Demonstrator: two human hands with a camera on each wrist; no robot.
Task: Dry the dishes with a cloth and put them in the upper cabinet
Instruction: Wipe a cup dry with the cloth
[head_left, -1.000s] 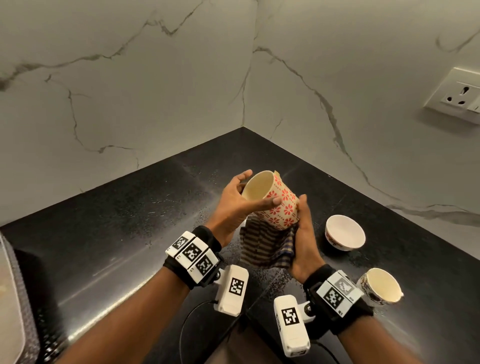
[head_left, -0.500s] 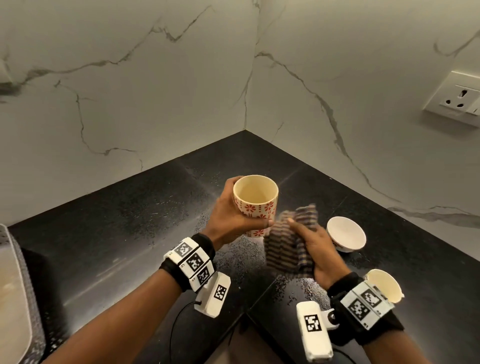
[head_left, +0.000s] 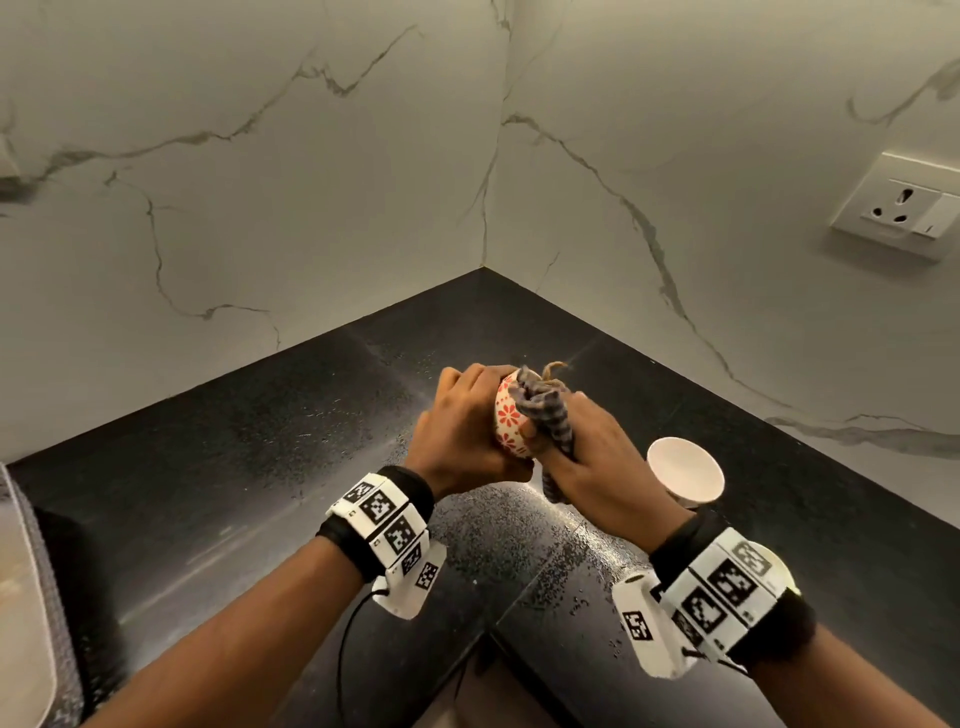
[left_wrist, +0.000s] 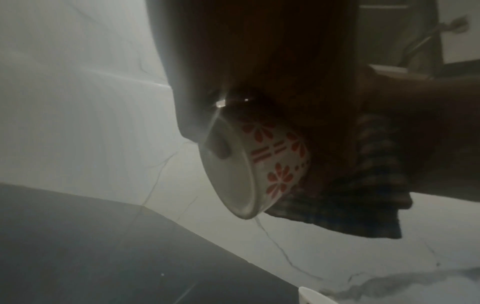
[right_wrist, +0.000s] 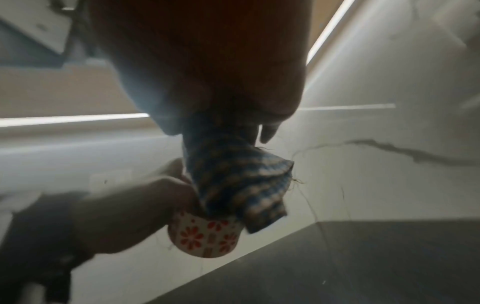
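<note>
One cup mid-dry at frame centre above the worktop: left hand grips it, right hand stuffs cloth inside; next, probably twist, then shelve.

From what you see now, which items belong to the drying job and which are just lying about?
In the job:
- red-flowered white ceramic cup, gripped by the left hand
- striped blue-grey cloth, pushed into it by the right hand
- plain white bowl, waiting

Lying about:
- white wall socket
- black stone counter
</note>
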